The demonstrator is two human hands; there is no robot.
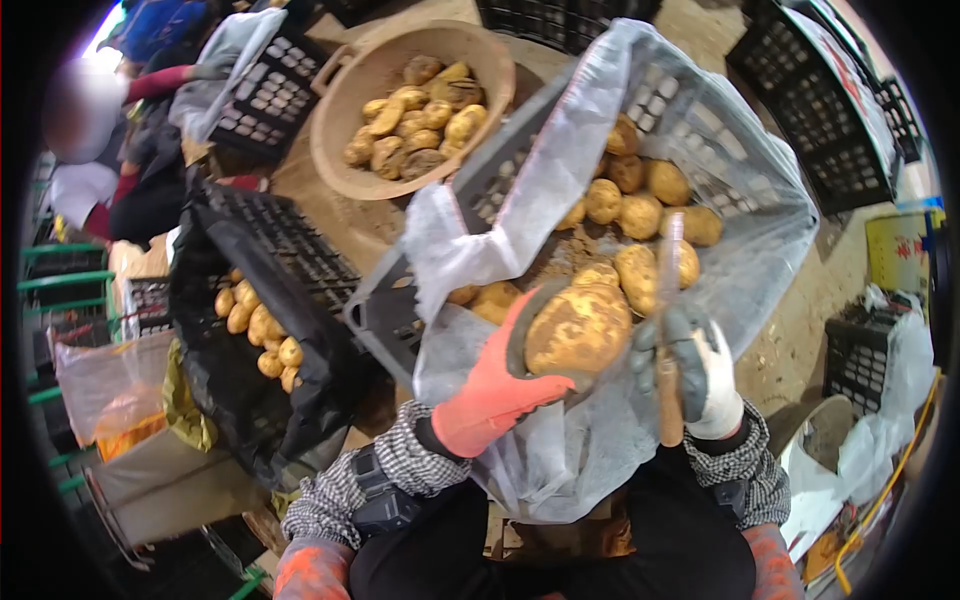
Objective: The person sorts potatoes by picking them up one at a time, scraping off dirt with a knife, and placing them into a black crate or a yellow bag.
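While left hand [495,385] clamps potato [578,330], right hand [700,375] knife [670,400] — lined crate [385,312] beneath; dirt-strewn floor [335,215], tub [338,120], co-worker [155,85] beyond.

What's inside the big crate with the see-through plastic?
Lots of potatoes, with loose dirt between some. You can't see everything at the near end of the crate: the plastic, the left hand and its big potato are in the way.

Head view, worn by you | looked from above your lap [430,545] | faced forward and down, wide, round-edged | your left hand [500,385] and right hand [700,375] sat close, lined crate [490,195] stretched beyond, basin [332,140] farther ahead
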